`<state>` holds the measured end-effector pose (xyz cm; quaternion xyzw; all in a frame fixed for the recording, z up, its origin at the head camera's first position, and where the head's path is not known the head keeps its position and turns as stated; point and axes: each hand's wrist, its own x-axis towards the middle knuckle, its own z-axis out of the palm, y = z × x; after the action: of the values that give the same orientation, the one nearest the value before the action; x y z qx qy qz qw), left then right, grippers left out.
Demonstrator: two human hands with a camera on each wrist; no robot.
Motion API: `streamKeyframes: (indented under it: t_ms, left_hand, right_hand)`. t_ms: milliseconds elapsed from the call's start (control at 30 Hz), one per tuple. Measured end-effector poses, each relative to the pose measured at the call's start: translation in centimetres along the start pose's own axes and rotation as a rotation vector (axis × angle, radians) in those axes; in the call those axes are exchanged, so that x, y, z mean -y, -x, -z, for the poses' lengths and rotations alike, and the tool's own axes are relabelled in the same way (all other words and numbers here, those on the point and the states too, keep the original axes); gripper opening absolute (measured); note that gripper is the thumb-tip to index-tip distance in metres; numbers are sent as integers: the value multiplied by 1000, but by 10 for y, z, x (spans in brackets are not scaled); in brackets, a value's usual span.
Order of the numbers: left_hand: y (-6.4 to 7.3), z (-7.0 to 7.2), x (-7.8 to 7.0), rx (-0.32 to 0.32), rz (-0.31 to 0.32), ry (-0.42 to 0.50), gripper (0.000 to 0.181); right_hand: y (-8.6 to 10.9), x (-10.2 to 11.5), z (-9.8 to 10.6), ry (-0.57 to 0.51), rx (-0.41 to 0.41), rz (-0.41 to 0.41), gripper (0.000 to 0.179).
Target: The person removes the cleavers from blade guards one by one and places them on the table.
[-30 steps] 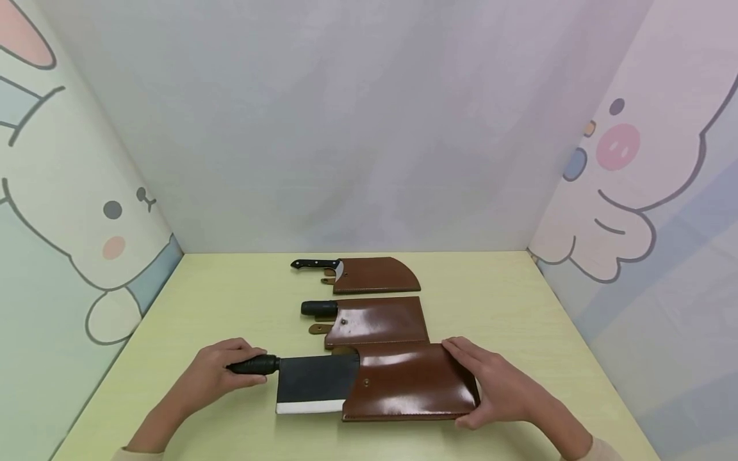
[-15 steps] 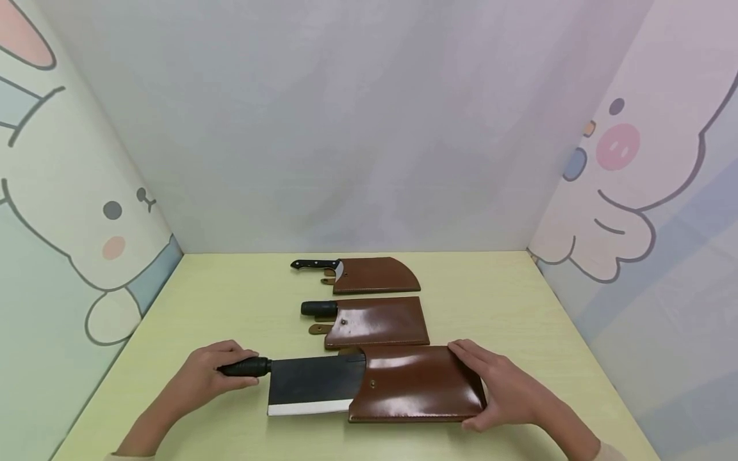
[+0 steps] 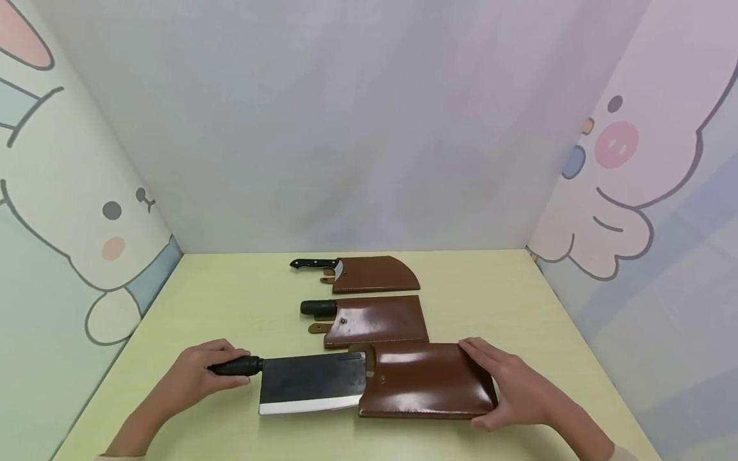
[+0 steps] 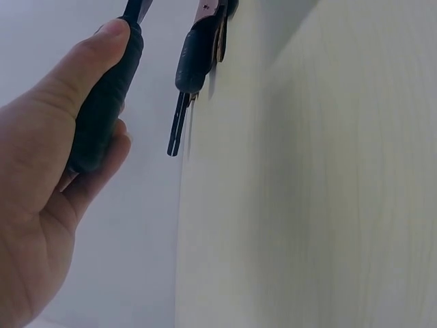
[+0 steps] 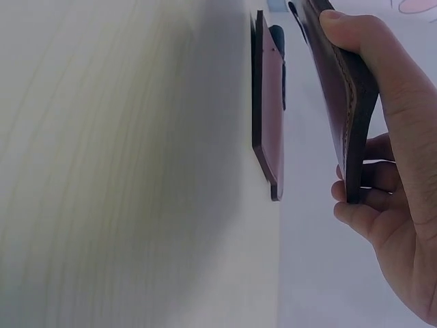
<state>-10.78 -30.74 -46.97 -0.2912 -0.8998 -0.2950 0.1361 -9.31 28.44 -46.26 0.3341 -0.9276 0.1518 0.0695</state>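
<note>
My left hand (image 3: 196,378) grips the black handle of a cleaver (image 3: 311,381), which has a dark rectangular blade and a bright cutting edge. In the left wrist view the thumb lies along that handle (image 4: 109,102). My right hand (image 3: 513,387) holds the closed end of a glossy brown leather sheath (image 3: 432,384), thumb on one edge and fingers on the other. The blade's far end is visible right at the sheath's mouth; whether it touches the leather I cannot tell. In the right wrist view the sheath (image 5: 341,96) is off the table.
Behind lie two sheathed knives: a black-handled cleaver in a rectangular brown sheath (image 3: 380,320), and a riveted-handle knife in a curved brown sheath (image 3: 377,274). Both rest on the pale yellow table (image 3: 230,301). A grey wall (image 3: 357,128) and cartoon-printed side panels (image 3: 651,141) enclose it.
The cleaver has slid left and the sheath right, so the blade, partly covered before, now shows along its full length. Both hands keep their hold. The two knives behind stay put.
</note>
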Motion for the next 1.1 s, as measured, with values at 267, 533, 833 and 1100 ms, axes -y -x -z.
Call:
streamKeyframes:
  t_ms: [267, 533, 833, 1100]
  left_hand:
    - [7, 5, 4, 0, 5, 42, 37]
    - [13, 7, 8, -6, 4, 13, 37]
    - [17, 5, 12, 19, 6, 6, 36]
    - [20, 0, 18, 29, -31, 28, 35]
  right_hand:
    - [10, -7, 5, 20, 3, -36, 121]
    - [21, -12, 9, 64, -26, -30, 121]
    - [31, -19, 12, 70, 21, -67, 119]
    - [35, -20, 11, 52, 62, -92, 115]
